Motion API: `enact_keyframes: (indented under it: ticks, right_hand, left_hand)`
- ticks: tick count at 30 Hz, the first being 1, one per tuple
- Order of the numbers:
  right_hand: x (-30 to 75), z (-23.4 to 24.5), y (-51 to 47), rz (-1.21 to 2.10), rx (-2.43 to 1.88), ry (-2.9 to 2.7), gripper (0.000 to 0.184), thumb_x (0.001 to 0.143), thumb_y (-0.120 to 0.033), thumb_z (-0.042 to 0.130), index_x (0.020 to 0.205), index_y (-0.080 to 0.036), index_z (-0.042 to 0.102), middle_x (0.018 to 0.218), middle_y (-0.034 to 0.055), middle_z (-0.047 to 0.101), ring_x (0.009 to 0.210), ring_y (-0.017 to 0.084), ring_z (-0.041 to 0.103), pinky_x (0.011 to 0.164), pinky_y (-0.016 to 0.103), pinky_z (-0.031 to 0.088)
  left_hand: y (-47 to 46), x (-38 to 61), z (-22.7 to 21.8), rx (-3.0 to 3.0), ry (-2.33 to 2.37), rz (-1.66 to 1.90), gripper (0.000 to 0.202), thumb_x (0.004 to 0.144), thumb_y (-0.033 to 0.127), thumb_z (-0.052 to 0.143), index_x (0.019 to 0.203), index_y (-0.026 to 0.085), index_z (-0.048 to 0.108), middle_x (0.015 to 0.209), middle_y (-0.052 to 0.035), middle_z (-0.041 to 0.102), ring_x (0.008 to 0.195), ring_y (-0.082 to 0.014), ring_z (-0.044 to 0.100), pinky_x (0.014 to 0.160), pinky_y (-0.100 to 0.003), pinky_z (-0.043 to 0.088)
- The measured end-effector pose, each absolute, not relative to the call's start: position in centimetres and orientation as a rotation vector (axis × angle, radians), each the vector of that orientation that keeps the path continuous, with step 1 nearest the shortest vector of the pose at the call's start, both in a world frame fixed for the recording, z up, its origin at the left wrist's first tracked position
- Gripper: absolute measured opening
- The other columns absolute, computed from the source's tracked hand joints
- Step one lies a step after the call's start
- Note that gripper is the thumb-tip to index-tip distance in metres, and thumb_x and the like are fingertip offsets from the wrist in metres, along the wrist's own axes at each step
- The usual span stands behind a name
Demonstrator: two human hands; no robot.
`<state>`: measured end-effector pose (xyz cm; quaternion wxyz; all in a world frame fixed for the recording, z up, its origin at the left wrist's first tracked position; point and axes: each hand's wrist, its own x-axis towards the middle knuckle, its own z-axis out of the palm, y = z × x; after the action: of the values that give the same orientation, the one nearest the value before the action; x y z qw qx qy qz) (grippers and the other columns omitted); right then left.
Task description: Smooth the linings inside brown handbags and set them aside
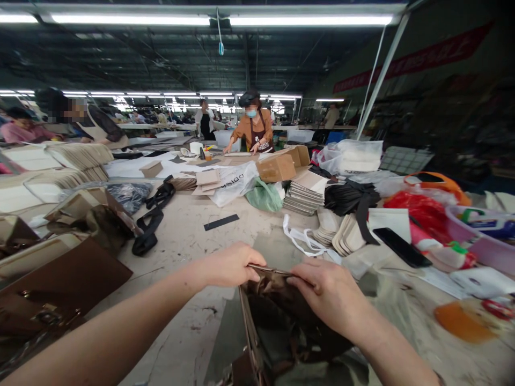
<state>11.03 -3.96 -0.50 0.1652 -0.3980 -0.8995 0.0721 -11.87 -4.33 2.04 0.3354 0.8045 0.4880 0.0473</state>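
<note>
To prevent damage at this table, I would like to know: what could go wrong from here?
The left hand and right hand pinch the dark brown, fabric-lined open bag by its thin top edge; it might slip or crease.

The left forearm passes close to a brown, smooth-faced bag with a metal clasp, and might scuff it.

A black rectangular phone lies among loose items beyond the right forearm; a wide movement could knock it.

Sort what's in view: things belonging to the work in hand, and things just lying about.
Work in hand:
- dark bag, its upper edge pinched by the left hand and right hand
- probably the brown bag at left, also a bag

Apparently just lying about:
- phone
- green plastic bag
- purple basin
</note>
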Motion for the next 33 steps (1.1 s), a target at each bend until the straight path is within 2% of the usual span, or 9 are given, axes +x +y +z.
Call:
enact_keyframes:
  ticks: [2,6,10,13,18,21,23,27,33]
  right_hand:
    - [11.2,-0.6,-4.1,0.200,-1.145,-2.551,0.016,0.087,-0.021,0.052,0.074,-0.021,0.063,0.072,0.0010,0.060,0.070,0.015,0.055,0.062,0.025,0.036]
    - [11.4,-0.8,-4.2,0.199,-1.175,-2.522,0.015,0.088,-0.021,0.051,0.081,-0.021,0.063,0.076,0.0021,0.060,0.073,0.016,0.055,0.063,0.025,0.038]
    - [11.4,-0.5,-4.4,0.196,-1.100,-2.565,0.016,0.088,-0.018,0.049,0.081,-0.021,0.063,0.074,0.0022,0.058,0.072,0.016,0.054,0.062,0.026,0.037]
    - [11.6,-0.1,-4.6,0.216,-1.004,-2.607,0.018,0.088,-0.016,0.047,0.081,-0.021,0.063,0.072,0.0019,0.056,0.070,0.016,0.052,0.063,0.027,0.036]
    - [11.8,-0.5,-4.5,0.236,-1.004,-2.630,0.016,0.088,-0.016,0.048,0.080,-0.020,0.062,0.072,0.0017,0.055,0.071,0.016,0.052,0.064,0.028,0.036]
    - [11.8,-0.8,-4.2,0.222,-1.040,-2.613,0.015,0.088,-0.017,0.048,0.079,-0.019,0.060,0.074,0.0024,0.055,0.073,0.017,0.052,0.065,0.028,0.037]
    - [11.9,-0.8,-4.1,0.228,-1.024,-2.605,0.016,0.089,-0.017,0.047,0.080,-0.018,0.060,0.074,0.0028,0.055,0.073,0.016,0.052,0.065,0.027,0.037]
    - [12.3,-0.8,-3.8,0.234,-0.904,-2.615,0.017,0.089,-0.016,0.046,0.081,-0.018,0.062,0.073,0.0032,0.055,0.071,0.016,0.051,0.065,0.027,0.038]
    - [12.5,-1.3,-3.0,0.203,-0.990,-2.586,0.014,0.088,-0.019,0.049,0.084,-0.020,0.063,0.075,0.0035,0.059,0.074,0.017,0.055,0.067,0.028,0.041]
  left_hand:
    - [-4.8,-11.7,2.4,2.119,1.311,0.079,0.015,0.073,0.028,0.060,0.083,0.018,0.065,0.068,0.0034,0.059,0.063,-0.0121,0.051,0.054,-0.020,0.031]
    - [-6.5,-11.7,2.9,2.139,1.402,0.012,0.043,0.060,0.045,0.072,0.094,0.021,0.063,0.080,0.0010,0.064,0.071,-0.0158,0.055,0.055,-0.022,0.034]
    - [-7.1,-12.7,3.1,2.104,1.392,0.027,0.014,0.073,0.023,0.054,0.081,0.018,0.065,0.069,0.0019,0.060,0.061,-0.0126,0.051,0.052,-0.021,0.032]
    - [-6.6,-13.3,3.0,2.123,1.257,0.049,0.020,0.074,0.013,0.047,0.078,0.018,0.066,0.064,0.0026,0.057,0.060,-0.0117,0.049,0.053,-0.021,0.031]
    - [-6.1,-12.7,2.6,2.169,1.324,0.078,0.015,0.074,0.011,0.049,0.069,0.018,0.062,0.059,0.0027,0.053,0.058,-0.0118,0.049,0.053,-0.020,0.030]
    - [-6.5,-11.9,2.3,2.171,1.387,0.093,0.003,0.072,0.021,0.060,0.074,0.019,0.061,0.065,0.0027,0.058,0.061,-0.0123,0.051,0.052,-0.021,0.029]
    - [-6.6,-11.7,2.2,2.157,1.411,0.121,0.009,0.070,0.026,0.064,0.074,0.019,0.061,0.067,0.0026,0.059,0.062,-0.0125,0.051,0.052,-0.021,0.029]
    - [-6.4,-12.2,2.0,2.136,1.361,0.133,0.011,0.076,0.018,0.053,0.069,0.017,0.062,0.057,0.0035,0.052,0.056,-0.0111,0.046,0.051,-0.021,0.027]
    - [-6.3,-12.7,1.3,2.102,1.350,0.345,0.028,0.077,0.014,0.051,0.103,0.022,0.058,0.083,0.0029,0.064,0.070,-0.0122,0.055,0.064,-0.021,0.038]
